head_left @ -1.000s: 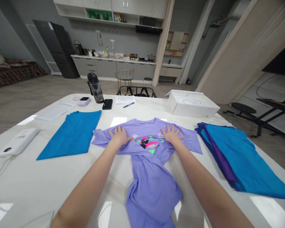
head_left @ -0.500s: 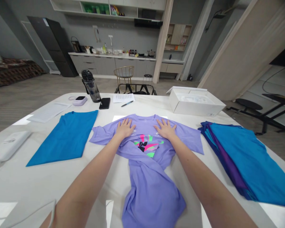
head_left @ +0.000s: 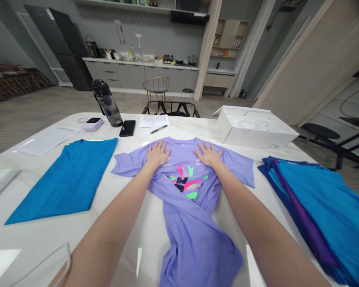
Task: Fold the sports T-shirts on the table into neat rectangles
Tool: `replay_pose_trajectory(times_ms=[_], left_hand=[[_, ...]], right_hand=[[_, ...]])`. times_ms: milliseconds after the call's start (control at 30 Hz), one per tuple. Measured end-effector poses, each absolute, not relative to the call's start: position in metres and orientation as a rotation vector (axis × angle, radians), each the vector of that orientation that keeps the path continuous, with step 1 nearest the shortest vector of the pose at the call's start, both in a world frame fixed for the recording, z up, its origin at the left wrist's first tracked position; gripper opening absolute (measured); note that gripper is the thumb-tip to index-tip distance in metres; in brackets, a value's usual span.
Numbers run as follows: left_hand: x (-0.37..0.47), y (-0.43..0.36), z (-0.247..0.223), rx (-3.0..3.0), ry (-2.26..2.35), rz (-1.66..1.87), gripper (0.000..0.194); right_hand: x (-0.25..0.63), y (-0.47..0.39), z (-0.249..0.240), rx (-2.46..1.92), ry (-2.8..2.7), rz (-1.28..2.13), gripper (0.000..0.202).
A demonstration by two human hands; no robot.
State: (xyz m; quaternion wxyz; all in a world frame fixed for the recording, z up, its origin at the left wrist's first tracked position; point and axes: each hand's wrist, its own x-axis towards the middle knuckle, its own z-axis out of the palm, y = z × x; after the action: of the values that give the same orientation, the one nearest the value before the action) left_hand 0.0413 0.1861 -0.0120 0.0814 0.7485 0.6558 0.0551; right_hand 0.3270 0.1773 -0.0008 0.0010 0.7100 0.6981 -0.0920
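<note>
A lavender T-shirt point(head_left: 182, 150) with a pink, green and black print lies face up before me, its collar at the far side. Its upper part is spread out, while the lower part is twisted and bunched towards me. My left hand point(head_left: 158, 154) presses flat on the left shoulder area, fingers spread. On the opposite shoulder area rests my right hand point(head_left: 208, 155), also flat with spread fingers. Left of the shirt is a folded blue T-shirt point(head_left: 68, 179). A stack of folded T-shirts point(head_left: 320, 191), blue on top with purple and navy below, lies to the right.
On the white table point(head_left: 131, 243) stand a dark water bottle point(head_left: 107, 103) and an open white box point(head_left: 254, 127). A phone point(head_left: 127, 128), a pen point(head_left: 158, 129), a lilac device point(head_left: 92, 124) and papers point(head_left: 48, 140) lie around. A white cable point(head_left: 67, 255) touches my left forearm.
The view has shifted slightly closer and lower. Both hands stay flat on the shirt's shoulders, and the shirt's upper part looks a little smoother.
</note>
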Motion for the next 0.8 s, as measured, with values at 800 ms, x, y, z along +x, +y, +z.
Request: replay_pose_trajectory(times_ms=[800], left_hand=[[0.044,0.212,-0.01,2.291,1.901,0.217,0.072]], right_hand=[[0.29,0.115,0.013,2.083,2.473,-0.233,0.066]])
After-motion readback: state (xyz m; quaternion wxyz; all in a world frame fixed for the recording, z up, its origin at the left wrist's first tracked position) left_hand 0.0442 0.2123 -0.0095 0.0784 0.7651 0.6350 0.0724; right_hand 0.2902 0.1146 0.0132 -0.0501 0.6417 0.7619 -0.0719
